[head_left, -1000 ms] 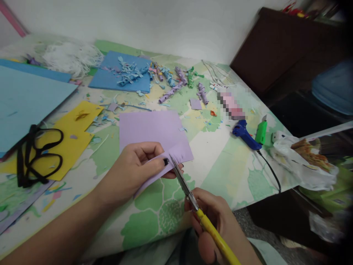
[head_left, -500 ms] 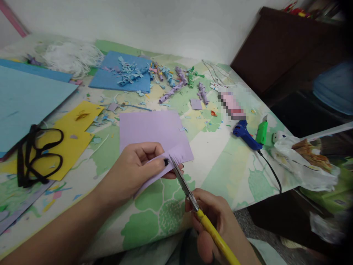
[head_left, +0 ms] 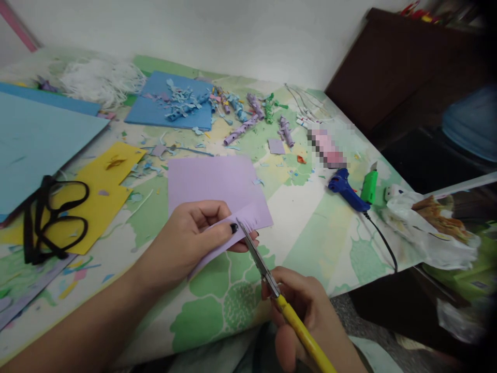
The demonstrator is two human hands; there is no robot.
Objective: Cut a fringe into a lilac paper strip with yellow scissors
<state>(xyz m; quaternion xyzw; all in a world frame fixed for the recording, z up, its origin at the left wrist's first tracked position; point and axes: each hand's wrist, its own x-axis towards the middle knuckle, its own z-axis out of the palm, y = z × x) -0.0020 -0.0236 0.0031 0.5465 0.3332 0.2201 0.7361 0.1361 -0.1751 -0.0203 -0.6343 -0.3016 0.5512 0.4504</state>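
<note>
My left hand (head_left: pixel 207 228) pinches a narrow purple paper strip (head_left: pixel 217 247) between thumb and fingers. Fine slits show along the strip's right end, beside the thumb. In my right hand (head_left: pixel 301 305) is a pair of scissors (head_left: pixel 262 267) with yellow handles, fingers wrapped around them. Their blade tips lie on the strip, right by my left thumbnail; the blades look nearly closed. Beneath and beyond my left hand a larger purple paper sheet (head_left: pixel 212 178) lies flat on the patterned tablecloth.
Black eyeglasses (head_left: pixel 58 223) rest on yellow paper (head_left: pixel 104 207) at left. Farther back are blue sheets (head_left: pixel 143 111), paper scraps and several rolled paper pieces (head_left: pixel 240 129). A blue glue gun (head_left: pixel 347 191), a green cutter (head_left: pixel 369 186) and a plastic bag (head_left: pixel 407 223) lie at right.
The scissor tips have shifted slightly left along the strip, closer to my left thumb. My left hand and the strip stay in place.
</note>
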